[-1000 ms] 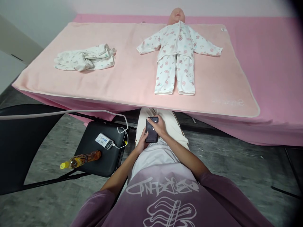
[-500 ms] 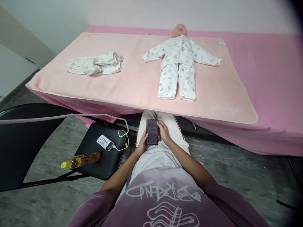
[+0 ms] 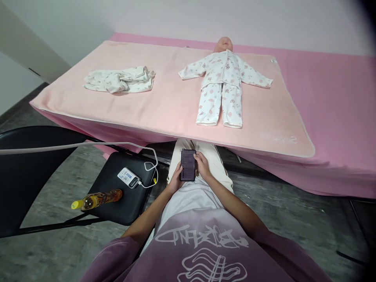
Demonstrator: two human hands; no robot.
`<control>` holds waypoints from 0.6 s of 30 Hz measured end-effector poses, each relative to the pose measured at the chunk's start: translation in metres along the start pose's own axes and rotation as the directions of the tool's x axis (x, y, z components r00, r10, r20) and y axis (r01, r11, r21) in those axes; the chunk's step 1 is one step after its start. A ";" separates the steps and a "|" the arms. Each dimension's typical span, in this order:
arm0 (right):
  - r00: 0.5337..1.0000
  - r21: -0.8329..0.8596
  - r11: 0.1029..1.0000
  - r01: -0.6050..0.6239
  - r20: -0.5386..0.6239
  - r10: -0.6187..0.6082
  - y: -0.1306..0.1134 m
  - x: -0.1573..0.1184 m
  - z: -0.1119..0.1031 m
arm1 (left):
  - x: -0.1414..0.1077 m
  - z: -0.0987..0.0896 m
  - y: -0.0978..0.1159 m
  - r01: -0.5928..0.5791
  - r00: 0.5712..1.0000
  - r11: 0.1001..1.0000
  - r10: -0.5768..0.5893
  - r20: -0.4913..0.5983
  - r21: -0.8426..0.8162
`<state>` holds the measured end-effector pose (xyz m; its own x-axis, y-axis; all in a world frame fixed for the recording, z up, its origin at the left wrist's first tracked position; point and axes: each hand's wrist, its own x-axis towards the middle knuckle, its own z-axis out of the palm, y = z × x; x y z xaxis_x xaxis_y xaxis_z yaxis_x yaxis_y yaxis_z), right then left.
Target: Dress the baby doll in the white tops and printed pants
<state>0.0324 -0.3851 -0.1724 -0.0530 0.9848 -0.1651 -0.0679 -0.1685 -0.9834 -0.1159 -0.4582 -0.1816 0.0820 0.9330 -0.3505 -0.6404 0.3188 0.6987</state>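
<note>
A dark smartphone (image 3: 188, 165) rests upright over my lap, its dim screen facing me. My left hand (image 3: 176, 178) grips its lower left side. My right hand (image 3: 202, 165) holds the right side, with the thumb at the upper right part of the screen. On the table beyond lies a baby doll (image 3: 225, 44) dressed in a white patterned top (image 3: 222, 68) and matching trousers (image 3: 209, 105), its sleeves spread wide. Farther left is a loosely folded white patterned garment (image 3: 119, 80).
A peach mat (image 3: 164, 102) covers much of the pink-draped table (image 3: 329, 102). To my left, a black folding chair (image 3: 117, 209) bears a white power bank (image 3: 128, 178) with a cable (image 3: 88, 144) and a yellow-capped drink bottle (image 3: 100, 199).
The view has shifted slightly, so the doll appears a little lower. My right thumb has moved a little over the screen edge. Both hands still hold the smartphone.
</note>
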 end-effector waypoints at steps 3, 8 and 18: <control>1.000 0.112 0.994 0.001 0.024 -0.003 0.002 0.000 0.004 | -0.001 -0.001 0.000 0.003 1.000 1.000 -0.003 -0.002 0.013; 1.000 0.093 0.996 0.017 0.021 -0.019 0.005 0.001 0.005 | -0.001 -0.001 0.000 0.009 1.000 1.000 -0.009 -0.006 0.030; 0.997 -0.004 0.998 0.058 -0.053 -0.058 0.004 0.000 0.010 | -0.003 -0.002 -0.001 0.033 0.999 0.998 -0.032 -0.018 0.051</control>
<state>0.0222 -0.3864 -0.1760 0.0044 0.9938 -0.1114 -0.0667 -0.1109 -0.9916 -0.1172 -0.4615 -0.1821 0.0885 0.9190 -0.3841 -0.5978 0.3574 0.7176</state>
